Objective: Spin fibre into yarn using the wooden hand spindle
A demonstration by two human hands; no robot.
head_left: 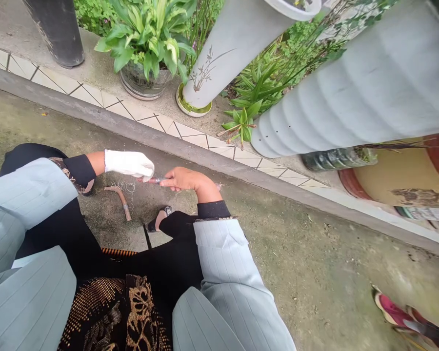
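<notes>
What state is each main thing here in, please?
White-gloved left hand, closed on a slim reddish rod
Bare right hand, gripping that rod
Rod, held between both hands
Thin silvery wire, loosely looped
Bent brown pipe, lying on the ground
Leafy green potted plant, upright
Grey flared pot, standing in a shallow saucer

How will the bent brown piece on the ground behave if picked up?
The bent brown piece is likely stiff, judging by its firm angle. Its bend should discourage rolling. The loose wire loops beside it might snag and lift too.
</notes>
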